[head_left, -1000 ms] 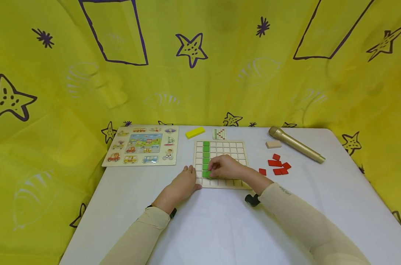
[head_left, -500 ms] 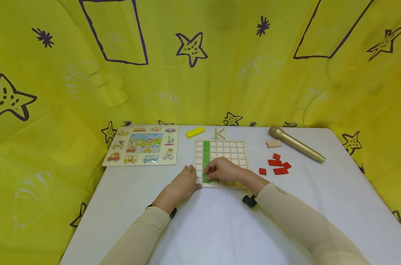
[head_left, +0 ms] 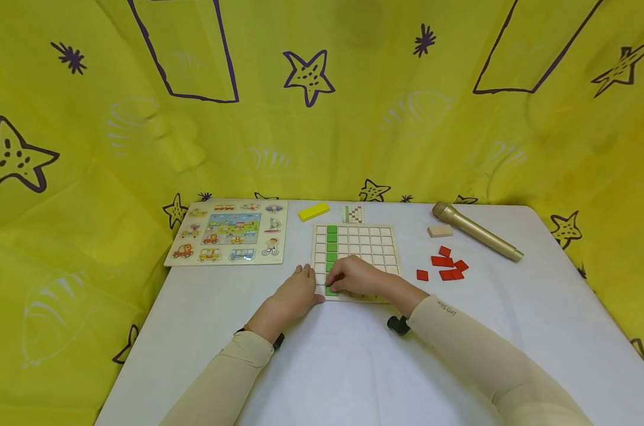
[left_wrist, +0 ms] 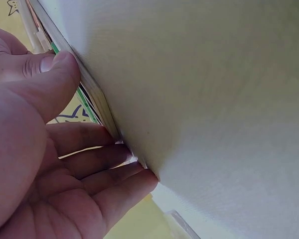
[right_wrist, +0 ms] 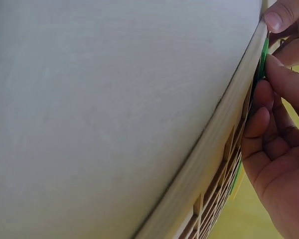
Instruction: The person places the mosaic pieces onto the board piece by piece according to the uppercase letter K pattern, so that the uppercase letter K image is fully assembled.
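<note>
Green tile going into the grid board's near row

The right hand (head_left: 356, 275) pinches a green tile (head_left: 331, 290) at the grid board (head_left: 353, 260)'s 7 o'clock corner, extending the green column; the left hand (head_left: 295, 290), fingers straight, braces the board's edge on the counter (head_left: 322, 361), likely against sliding.

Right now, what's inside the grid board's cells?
Green tiles fill one column of the grid board. The right hand covers the near cells, pressing a tile; the remaining visible cells look empty.
</note>
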A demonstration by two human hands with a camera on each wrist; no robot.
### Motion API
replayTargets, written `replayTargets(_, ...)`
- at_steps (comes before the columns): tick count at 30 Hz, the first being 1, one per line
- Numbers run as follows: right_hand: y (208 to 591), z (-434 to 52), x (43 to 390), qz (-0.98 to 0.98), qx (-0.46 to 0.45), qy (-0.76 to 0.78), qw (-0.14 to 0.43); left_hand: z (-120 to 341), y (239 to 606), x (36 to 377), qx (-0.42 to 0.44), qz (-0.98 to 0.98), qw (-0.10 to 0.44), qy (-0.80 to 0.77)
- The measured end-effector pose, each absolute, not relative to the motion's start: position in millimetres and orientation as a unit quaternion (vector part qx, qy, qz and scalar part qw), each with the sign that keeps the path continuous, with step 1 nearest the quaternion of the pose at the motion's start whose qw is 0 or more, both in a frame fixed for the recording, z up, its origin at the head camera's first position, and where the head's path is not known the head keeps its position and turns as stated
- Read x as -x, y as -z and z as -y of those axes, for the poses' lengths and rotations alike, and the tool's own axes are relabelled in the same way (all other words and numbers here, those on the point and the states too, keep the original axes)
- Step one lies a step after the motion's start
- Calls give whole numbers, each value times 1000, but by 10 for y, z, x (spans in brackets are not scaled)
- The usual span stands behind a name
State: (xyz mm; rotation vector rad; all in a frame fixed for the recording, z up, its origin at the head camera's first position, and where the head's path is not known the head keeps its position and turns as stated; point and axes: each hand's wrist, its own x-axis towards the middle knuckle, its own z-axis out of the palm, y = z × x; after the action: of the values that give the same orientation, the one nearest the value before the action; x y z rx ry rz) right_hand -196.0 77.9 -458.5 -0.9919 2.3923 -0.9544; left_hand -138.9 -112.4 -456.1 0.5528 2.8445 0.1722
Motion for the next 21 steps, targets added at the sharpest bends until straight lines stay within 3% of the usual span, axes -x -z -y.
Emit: replayTargets(21,4551,-964,1990,-863,321,349,174,1104,4565,1395,-171,-974,132,-65)
